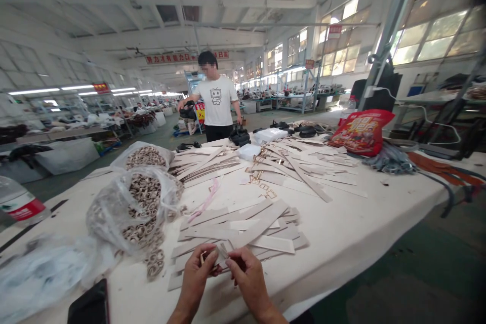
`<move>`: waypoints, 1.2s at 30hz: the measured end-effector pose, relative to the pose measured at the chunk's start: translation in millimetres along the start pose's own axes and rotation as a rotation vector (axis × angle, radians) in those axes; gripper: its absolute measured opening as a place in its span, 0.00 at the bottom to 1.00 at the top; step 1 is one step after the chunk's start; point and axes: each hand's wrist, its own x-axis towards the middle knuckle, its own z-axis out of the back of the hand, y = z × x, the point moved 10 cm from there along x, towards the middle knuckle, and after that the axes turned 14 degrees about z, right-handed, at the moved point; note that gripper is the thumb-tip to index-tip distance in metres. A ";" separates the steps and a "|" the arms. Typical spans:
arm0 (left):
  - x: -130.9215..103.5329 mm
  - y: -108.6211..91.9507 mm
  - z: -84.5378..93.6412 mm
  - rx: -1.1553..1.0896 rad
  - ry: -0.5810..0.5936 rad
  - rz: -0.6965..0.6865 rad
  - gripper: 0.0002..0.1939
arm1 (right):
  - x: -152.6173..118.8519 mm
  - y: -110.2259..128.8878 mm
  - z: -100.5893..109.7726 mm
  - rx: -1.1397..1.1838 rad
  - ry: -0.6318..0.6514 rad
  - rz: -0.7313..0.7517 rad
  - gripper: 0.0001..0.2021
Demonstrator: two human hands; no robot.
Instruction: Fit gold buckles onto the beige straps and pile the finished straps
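Observation:
My left hand (198, 274) is closed, its thumb and fingers pinching a small gold-coloured piece and the end of a light strip. Close beside it, my right hand (245, 272) pinches the same light strip (222, 251) between thumb and forefinger. Both hands are over the near edge of a loose pile of grey-beige strips (261, 223). Several gold rectangular buckles (269, 192) lie behind that pile. To the left, a clear plastic bag (146, 202) spills small beige loops (155, 263) onto the white-covered table (334, 243).
A dark phone (89, 304) and plastic wrap (45, 273) lie at the near left, with a bottle (21, 202) beyond. More strips (205, 162), clear boxes (249, 151) and a red bag (360, 131) are farther back. A person (216, 98) stands across the table.

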 end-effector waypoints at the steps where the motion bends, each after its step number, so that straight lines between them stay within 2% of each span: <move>1: 0.2 1.3 -0.4 -0.010 -0.005 0.007 0.21 | 2.0 6.1 2.5 -0.060 -0.008 0.052 0.07; 4: -0.4 8.2 0.4 -0.062 -0.062 0.010 0.22 | 7.3 20.8 6.2 -0.212 -0.023 0.185 0.06; 8: 0.3 19.3 2.1 -0.132 -0.124 0.013 0.24 | 10.2 19.6 3.7 -0.259 -0.001 0.202 0.06; 10: 1.2 22.1 3.7 -0.144 -0.137 0.010 0.23 | 9.9 10.2 0.4 -0.213 0.026 0.146 0.07; 12: 1.0 20.7 4.4 -0.118 -0.129 -0.014 0.22 | 7.2 -9.0 -2.8 -0.093 0.035 0.000 0.09; 15: -2.0 14.9 1.6 0.003 -0.081 -0.075 0.20 | -1.8 -39.9 -13.4 0.122 0.063 -0.260 0.13; 18: -5.2 13.8 -5.5 0.133 0.009 -0.090 0.17 | -6.4 -50.9 -27.4 0.242 0.178 -0.377 0.17; 21: -7.9 12.8 -11.2 0.177 0.096 -0.088 0.16 | -1.3 -41.9 -30.1 0.292 0.258 -0.355 0.15; 26: -14.0 1.6 -15.3 0.200 0.140 -0.137 0.15 | 1.7 -26.5 -29.2 0.318 0.373 -0.347 0.13; 32: -26.4 -7.2 -30.0 0.278 0.289 -0.138 0.14 | -1.6 -35.5 -24.8 0.302 0.375 -0.327 0.14; 36: -22.0 4.1 -30.8 0.192 0.362 -0.037 0.16 | -3.0 -27.3 -20.8 0.162 0.365 -0.309 0.15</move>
